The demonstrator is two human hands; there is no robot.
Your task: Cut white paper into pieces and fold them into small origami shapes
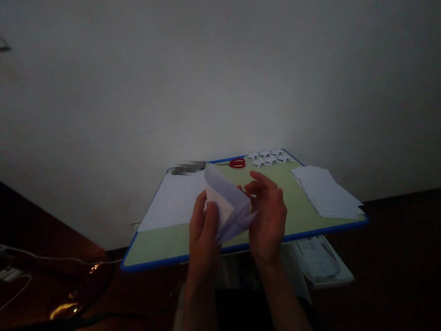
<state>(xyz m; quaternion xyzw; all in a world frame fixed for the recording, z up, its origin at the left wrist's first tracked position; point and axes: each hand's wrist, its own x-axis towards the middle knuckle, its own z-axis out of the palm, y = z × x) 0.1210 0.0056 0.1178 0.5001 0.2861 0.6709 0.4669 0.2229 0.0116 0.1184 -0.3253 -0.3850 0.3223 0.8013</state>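
Note:
A piece of folded white paper [227, 200], with layered flaps and a pointed corner, is held up above the near part of the table. My left hand [207, 226] grips it from the left, thumb on the front face. To its right, my right hand [269, 217] is beside the paper's pointed end, fingers apart and slightly bent. Whether its fingertips touch the paper's back is hidden. Behind the paper, a flat white sheet [174, 200] lies on the left side of the table.
The small green table [303, 194] has a blue rim and stands against a wall. Red-handled scissors [237, 163], a blurred dark object [189, 167] and several small folded paper pieces [270, 157] lie along its back. White sheets [327, 191] are stacked at right. A cable [59, 258] runs at lower left.

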